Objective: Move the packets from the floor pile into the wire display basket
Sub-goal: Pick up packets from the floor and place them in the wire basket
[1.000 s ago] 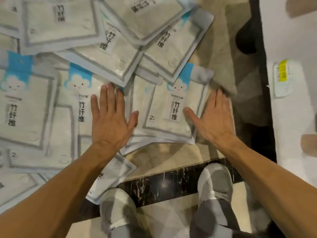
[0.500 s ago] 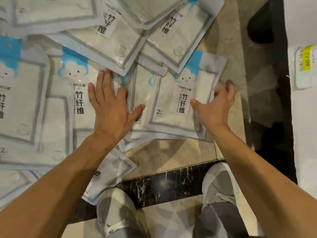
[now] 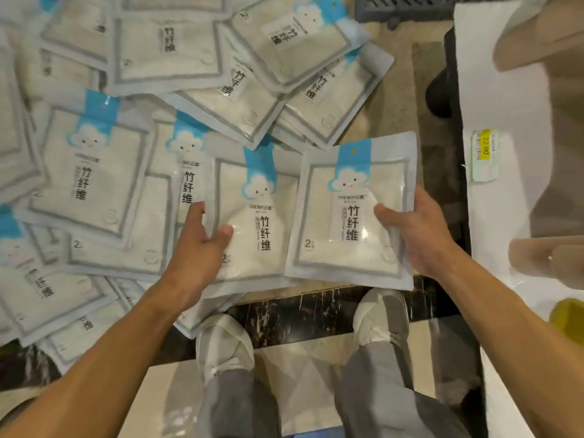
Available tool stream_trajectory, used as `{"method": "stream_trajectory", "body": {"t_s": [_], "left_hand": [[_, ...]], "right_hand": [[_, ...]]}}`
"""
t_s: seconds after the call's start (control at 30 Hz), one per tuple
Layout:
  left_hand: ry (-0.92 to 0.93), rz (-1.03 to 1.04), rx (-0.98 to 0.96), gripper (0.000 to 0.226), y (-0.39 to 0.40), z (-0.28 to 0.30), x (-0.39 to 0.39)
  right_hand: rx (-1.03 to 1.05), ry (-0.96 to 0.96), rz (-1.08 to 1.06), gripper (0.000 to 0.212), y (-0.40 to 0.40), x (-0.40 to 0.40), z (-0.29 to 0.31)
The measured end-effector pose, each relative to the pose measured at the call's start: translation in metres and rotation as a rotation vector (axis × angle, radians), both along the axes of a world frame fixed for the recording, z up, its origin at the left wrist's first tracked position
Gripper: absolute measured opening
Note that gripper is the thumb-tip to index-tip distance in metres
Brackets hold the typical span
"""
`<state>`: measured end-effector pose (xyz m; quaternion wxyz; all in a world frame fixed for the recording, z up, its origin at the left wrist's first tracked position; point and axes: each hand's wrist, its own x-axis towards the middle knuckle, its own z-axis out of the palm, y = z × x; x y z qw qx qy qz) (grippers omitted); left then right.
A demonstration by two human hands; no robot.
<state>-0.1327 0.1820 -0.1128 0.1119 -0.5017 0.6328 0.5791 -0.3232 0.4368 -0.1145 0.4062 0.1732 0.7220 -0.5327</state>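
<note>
L hand (image 3: 199,248) grips one packet (image 3: 252,235), R hand (image 3: 417,235) grips another packet (image 3: 344,222), both by floor pile (image 3: 94,172) edge

Two held packets (image 3: 350,216) side by side, floor pile (image 3: 126,137) behind and left.

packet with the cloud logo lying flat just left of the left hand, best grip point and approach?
Probably its bottom edge, approached from the person's side. That packet lies flat and face up; its blue top tucks under other packets in the pile, while the lower edge overhangs the packets beneath. Slide fingers under there, thumb on top, as the left hand and right hand each grip theirs.
</note>
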Motion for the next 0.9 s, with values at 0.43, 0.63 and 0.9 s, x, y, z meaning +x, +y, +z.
{"method": "stream_trajectory", "body": {"t_s": [0.43,0.63,0.9], "left_hand": [[0.294,0.349,0.171,0.06,-0.093,0.249,0.042],[0.395,0.432,0.165,0.094,-0.149,0.415,0.062],[0.588,0.5,-0.01,0.077,-0.205,0.639,0.134]], "right_hand": [[-0.101,0.014,0.145,0.036,-0.073,-0.038,0.268],[-0.158,0.086,0.233,0.039,-0.141,-0.05,0.445],[-0.284,0.22,0.403,0.039,-0.242,-0.016,0.672]]}}
